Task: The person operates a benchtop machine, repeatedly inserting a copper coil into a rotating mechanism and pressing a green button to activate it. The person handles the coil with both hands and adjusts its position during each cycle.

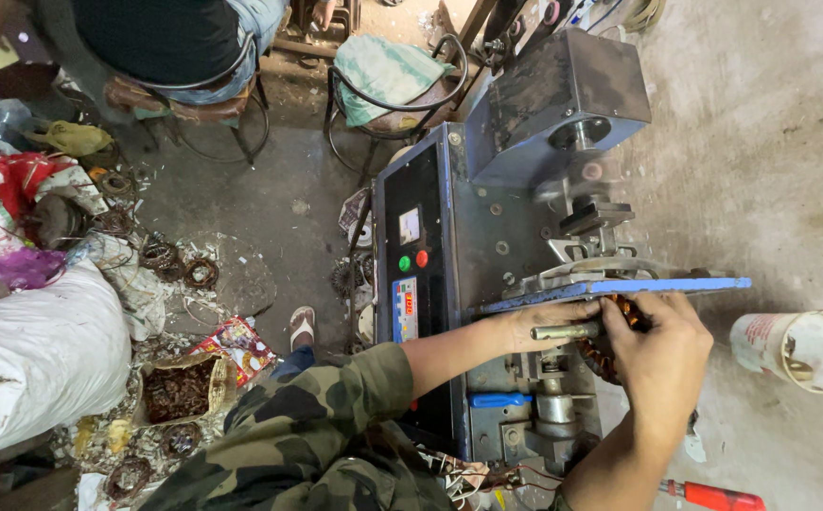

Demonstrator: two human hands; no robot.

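Copper-wound coil on winding machine: right hand grips it, left hand clasps metal handle.

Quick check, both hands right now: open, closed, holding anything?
Left hand: closed around the metal handle on the winding machine.
Right hand: curled over the copper-wound coil; firm grip cannot be told.

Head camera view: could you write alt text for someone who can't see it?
Seen from above, a person's left hand and right hand hold a copper wire coil at a grey-blue winding machine with a control panel. A white cup stands to the right; scrap coils litter the floor on the left.
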